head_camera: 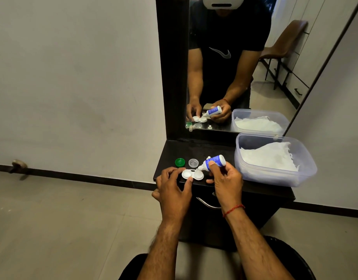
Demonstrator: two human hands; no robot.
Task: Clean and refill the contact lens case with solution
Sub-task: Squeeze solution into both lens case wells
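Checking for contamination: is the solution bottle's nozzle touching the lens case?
Cannot tell. In the head view the solution bottle tilts its nozzle right at the lens case rim, but no clear gap or contact shows.

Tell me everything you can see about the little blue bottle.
The bottle is small, plastic-looking, with a blue label and white ends. Its cap is off. The right hand holds it tilted, its white nozzle pointing down-left at the right well of the open white lens case. It hangs above the dark shelf, touching only that hand.
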